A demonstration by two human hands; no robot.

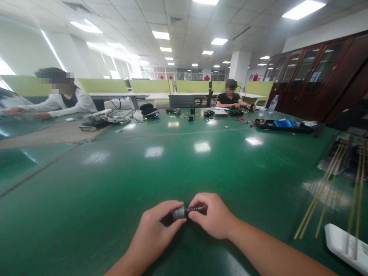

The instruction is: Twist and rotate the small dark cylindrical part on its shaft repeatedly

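Above the near part of the green table, my two hands meet at a small grey metal cylinder (178, 212) with a thin, dark, ridged shaft (195, 209) sticking out to the right. My left hand (158, 226) grips the cylinder between thumb and fingers. Its left end is hidden by that hand. My right hand (214, 216) is closed at the shaft, with thumb and forefinger pinching near where it joins the cylinder. The exact kind of part cannot be made out.
Thin wooden sticks (320, 191) and a white tray (342, 245) lie at the right. Across the green table (138, 168) are a black case (149, 111), a water bottle (273, 104) and a black tray (284, 127). Two people sit at the far side and left.
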